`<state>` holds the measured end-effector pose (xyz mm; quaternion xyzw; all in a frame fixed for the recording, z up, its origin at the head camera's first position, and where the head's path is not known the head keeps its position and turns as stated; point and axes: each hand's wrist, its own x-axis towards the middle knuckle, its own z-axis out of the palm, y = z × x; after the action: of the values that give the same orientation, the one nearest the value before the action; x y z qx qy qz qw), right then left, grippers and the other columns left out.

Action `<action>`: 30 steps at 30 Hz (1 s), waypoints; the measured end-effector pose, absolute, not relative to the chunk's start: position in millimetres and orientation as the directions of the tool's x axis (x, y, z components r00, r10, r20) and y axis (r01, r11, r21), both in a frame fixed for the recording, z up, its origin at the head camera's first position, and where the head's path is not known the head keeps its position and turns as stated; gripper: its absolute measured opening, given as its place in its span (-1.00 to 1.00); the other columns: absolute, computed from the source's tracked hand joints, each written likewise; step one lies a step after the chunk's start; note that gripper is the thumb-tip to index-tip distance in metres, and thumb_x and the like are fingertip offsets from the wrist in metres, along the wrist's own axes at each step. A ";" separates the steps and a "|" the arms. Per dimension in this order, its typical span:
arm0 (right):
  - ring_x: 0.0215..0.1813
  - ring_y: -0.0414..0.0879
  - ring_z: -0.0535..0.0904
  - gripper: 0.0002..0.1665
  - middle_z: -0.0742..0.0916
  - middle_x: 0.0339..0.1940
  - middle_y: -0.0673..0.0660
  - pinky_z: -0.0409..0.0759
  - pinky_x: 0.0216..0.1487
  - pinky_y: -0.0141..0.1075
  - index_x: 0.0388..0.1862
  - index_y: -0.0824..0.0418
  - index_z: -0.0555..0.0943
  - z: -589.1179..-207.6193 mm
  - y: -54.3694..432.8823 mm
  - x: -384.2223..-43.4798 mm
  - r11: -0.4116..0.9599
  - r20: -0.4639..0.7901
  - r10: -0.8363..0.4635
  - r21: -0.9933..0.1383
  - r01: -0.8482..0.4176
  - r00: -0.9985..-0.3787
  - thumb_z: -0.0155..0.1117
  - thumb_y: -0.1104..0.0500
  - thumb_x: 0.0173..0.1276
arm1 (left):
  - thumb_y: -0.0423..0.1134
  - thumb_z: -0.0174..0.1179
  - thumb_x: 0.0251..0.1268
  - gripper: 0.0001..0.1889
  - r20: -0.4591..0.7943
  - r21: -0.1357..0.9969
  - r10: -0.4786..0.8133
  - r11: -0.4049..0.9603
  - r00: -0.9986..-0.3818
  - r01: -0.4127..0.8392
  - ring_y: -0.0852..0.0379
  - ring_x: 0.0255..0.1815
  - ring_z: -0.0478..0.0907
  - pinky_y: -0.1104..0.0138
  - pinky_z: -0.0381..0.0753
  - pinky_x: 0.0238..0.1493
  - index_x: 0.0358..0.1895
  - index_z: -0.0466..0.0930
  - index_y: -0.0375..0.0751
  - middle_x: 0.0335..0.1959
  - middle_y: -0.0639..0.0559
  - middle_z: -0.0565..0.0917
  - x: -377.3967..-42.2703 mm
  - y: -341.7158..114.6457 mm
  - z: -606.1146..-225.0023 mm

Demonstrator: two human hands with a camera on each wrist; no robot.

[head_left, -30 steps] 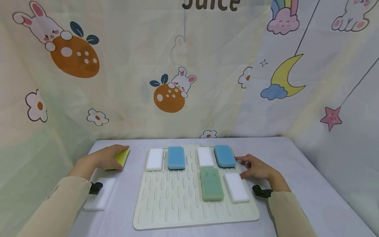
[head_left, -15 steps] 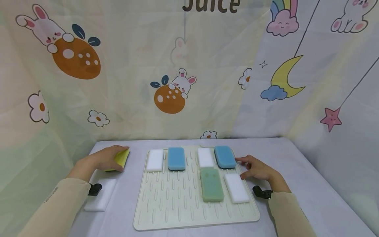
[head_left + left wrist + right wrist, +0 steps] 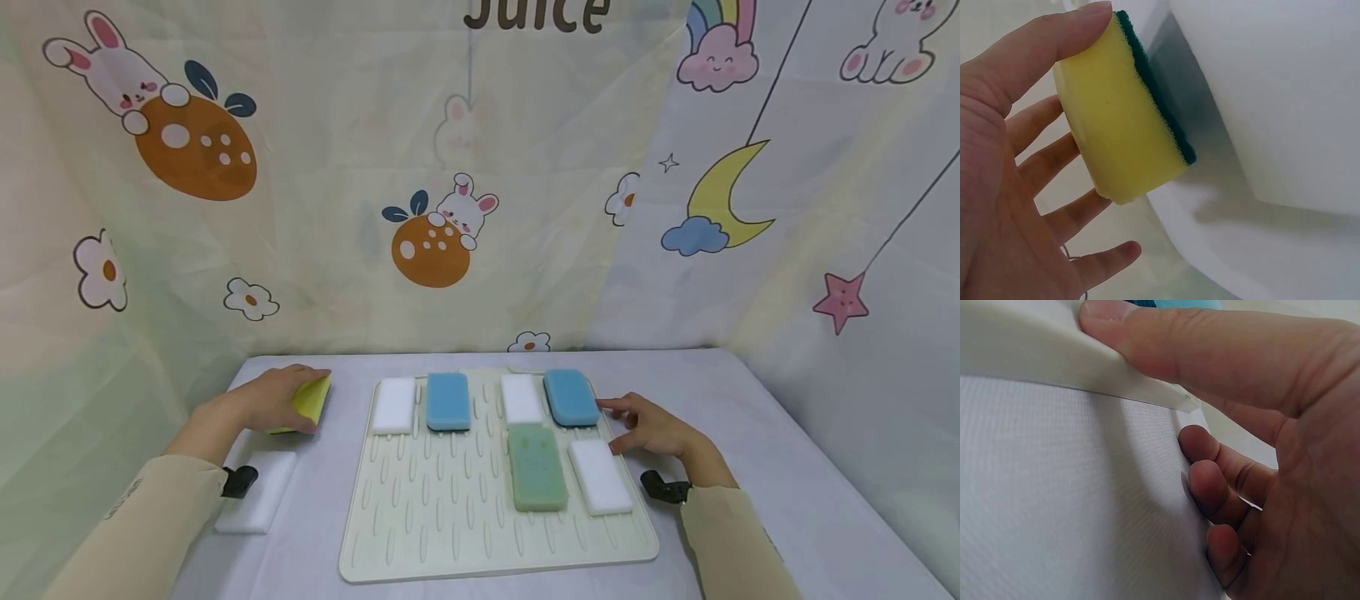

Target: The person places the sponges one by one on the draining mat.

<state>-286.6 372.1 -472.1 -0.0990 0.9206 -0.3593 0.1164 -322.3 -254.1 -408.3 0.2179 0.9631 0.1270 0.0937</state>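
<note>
My left hand [image 3: 272, 398] pinches a yellow sponge [image 3: 1116, 125] with a dark green scouring side. Its thumb lies along one end, and the little finger sticks out free. The sponge is tilted, low over the table left of the cream ridged mat [image 3: 420, 537]. At the mat's right edge rests my right hand [image 3: 654, 427]. Its thumb touches the mat's rim beside a white sponge [image 3: 600, 477], and the index fingertip reaches the edge by a blue sponge [image 3: 571, 397]. The other right fingers [image 3: 1207, 481] bend loosely over the cloth, holding nothing.
A white sponge [image 3: 258, 492] lies on the table under my left wrist. Along the mat's back stand another white sponge [image 3: 393, 406], a blue sponge [image 3: 447, 402] and a white sponge [image 3: 520, 398]. A green sponge [image 3: 537, 468] lies before them. A printed curtain [image 3: 330, 250] hangs behind.
Both hands, the yellow sponge and the things on the mat stay in place; only the head view shifts slightly.
</note>
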 end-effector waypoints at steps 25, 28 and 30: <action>-0.09 0.02 0.34 0.05 0.55 0.07 0.23 0.40 -0.14 -0.24 0.51 0.23 0.47 -473.5 374.6 -288.0 0.724 -0.129 -0.281 -0.679 -0.122 -0.951 0.69 0.10 0.00 | 0.13 0.54 0.06 -0.05 -0.076 0.214 0.455 0.877 -0.887 0.431 -0.29 0.32 0.44 -0.11 0.53 0.24 0.54 0.38 -0.07 0.44 -0.17 0.49 -310.3 -229.2 -396.4; -0.09 0.02 0.34 0.05 0.55 0.07 0.24 0.40 -0.14 -0.25 0.51 0.23 0.47 -473.4 374.9 -288.1 0.722 -0.126 -0.286 -0.681 -0.127 -0.950 0.69 0.10 0.01 | 0.14 0.55 0.05 -0.05 -0.063 0.207 0.466 0.871 -0.882 0.446 -0.30 0.32 0.44 -0.11 0.53 0.24 0.54 0.39 -0.06 0.44 -0.16 0.50 -307.7 -225.6 -393.3; -0.09 0.02 0.34 0.04 0.55 0.07 0.24 0.40 -0.14 -0.26 0.51 0.24 0.47 -473.1 375.1 -288.0 0.720 -0.122 -0.289 -0.682 -0.131 -0.949 0.68 0.10 0.01 | 0.14 0.55 0.05 -0.05 -0.052 0.197 0.473 0.868 -0.879 0.455 -0.29 0.32 0.45 -0.11 0.54 0.24 0.54 0.39 -0.05 0.44 -0.15 0.50 -306.0 -223.3 -391.5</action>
<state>-288.0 375.1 -473.1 -0.1141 0.9207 -0.3566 0.1107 -306.0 -223.3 -391.5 0.2405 0.9652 0.0896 0.0494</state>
